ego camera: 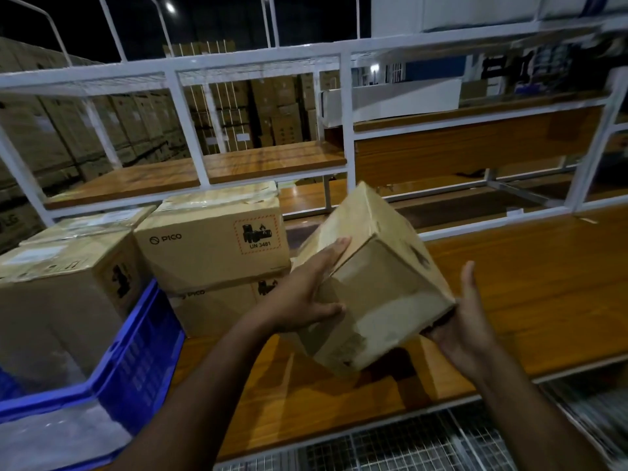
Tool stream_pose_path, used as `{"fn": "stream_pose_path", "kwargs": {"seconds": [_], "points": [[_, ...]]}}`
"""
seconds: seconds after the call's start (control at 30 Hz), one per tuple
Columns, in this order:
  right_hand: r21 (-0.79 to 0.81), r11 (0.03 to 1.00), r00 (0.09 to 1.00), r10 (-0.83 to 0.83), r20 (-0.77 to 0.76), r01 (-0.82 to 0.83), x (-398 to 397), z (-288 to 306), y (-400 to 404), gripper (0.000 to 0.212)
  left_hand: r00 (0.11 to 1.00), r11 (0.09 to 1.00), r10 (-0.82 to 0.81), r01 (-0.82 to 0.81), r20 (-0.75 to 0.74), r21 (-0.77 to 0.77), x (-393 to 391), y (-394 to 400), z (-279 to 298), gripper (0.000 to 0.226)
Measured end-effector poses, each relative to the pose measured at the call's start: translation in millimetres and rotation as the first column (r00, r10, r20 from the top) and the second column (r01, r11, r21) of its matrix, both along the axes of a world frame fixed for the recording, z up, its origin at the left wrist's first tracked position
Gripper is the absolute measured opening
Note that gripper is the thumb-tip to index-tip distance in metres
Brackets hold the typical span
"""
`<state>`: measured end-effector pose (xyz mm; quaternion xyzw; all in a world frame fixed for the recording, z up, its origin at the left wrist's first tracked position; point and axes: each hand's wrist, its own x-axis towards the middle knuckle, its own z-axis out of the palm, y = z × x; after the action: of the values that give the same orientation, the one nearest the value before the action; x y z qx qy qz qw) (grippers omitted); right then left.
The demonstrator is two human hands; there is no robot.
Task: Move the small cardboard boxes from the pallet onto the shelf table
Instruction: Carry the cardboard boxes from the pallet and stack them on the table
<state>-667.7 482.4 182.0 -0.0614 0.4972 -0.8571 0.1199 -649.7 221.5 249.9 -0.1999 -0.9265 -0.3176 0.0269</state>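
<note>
- Head view: a small cardboard box (373, 283) is held tilted in the air above the wooden shelf table (526, 283), one corner pointing down, not resting on the surface
- The left hand (306, 290) presses flat against the box's left face, fingers straight along the side and thumb hooked under its lower edge
- The right hand (465, 321) supports the box's lower right corner from beneath, fingers reaching under it and thumb raised free; how tightly those hidden fingers curl, I cannot tell
- Just left of the held box, two PICO boxes (210, 246) stand stacked one on the other on the table, the upper one bearing a UN 3481 label
- Further left, a larger carton (61, 300) sits in a blue crate (136, 362)
- The white shelf frame (346, 130) rises behind, with stacked warehouse cartons (265, 107) in the dim background
</note>
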Motion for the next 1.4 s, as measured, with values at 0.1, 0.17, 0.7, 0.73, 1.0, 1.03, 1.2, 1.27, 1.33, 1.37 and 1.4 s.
{"fn": "stream_pose_path", "kwargs": {"seconds": [0.1,0.17,0.7,0.73,1.0,1.03,1.2,1.27,1.33,1.37,1.4], "points": [[0.129,0.986,0.988,-0.116,0.101,0.103,-4,-42,-8,0.046,1.000,0.994,-0.016,0.017,0.013,-0.104,-9,3,-11,0.094],[0.134,0.976,0.967,-0.192,0.168,0.170,-3,-68,-12,0.041,0.999,0.992,-0.034,0.037,0.022,-0.118,-11,8,-24,0.086],[0.677,0.677,0.953,0.131,0.274,-0.288,13,-125,-65,0.018,0.952,0.959,0.282,-0.285,-0.118,-0.006,-9,-72,-100,0.043],[0.708,0.684,0.975,0.020,0.220,-0.174,4,-124,-58,0.019,0.946,0.952,0.304,-0.306,-0.111,0.002,-8,-76,-103,0.041],[0.626,0.613,0.810,-0.584,-0.052,0.482,-72,-77,-6,0.033,0.784,0.726,0.619,-0.593,0.045,0.349,0,-53,-117,0.035],[0.614,0.635,0.825,-0.563,-0.048,0.469,-78,-72,-5,0.041,0.755,0.676,0.648,-0.631,0.101,0.381,1,-49,-121,0.050],[0.611,0.692,0.894,-0.444,-0.059,0.384,-93,-71,-14,0.052,0.754,0.606,0.605,-0.645,0.257,0.466,3,-44,-137,0.070],[0.600,0.676,0.871,-0.487,-0.072,0.428,-93,-74,-17,0.054,0.746,0.591,0.615,-0.650,0.256,0.477,3,-45,-135,0.065],[0.588,0.657,0.834,-0.549,-0.054,0.471,-90,-76,-17,0.055,0.728,0.552,0.628,-0.667,0.277,0.501,4,-48,-132,0.057],[0.599,0.642,0.817,-0.575,-0.038,0.479,-89,-76,-16,0.059,0.712,0.513,0.636,-0.679,0.299,0.525,5,-51,-131,0.053],[0.609,0.637,0.811,-0.584,-0.017,0.472,-89,-77,-14,0.062,0.697,0.469,0.640,-0.688,0.323,0.554,5,-54,-131,0.048]]}}
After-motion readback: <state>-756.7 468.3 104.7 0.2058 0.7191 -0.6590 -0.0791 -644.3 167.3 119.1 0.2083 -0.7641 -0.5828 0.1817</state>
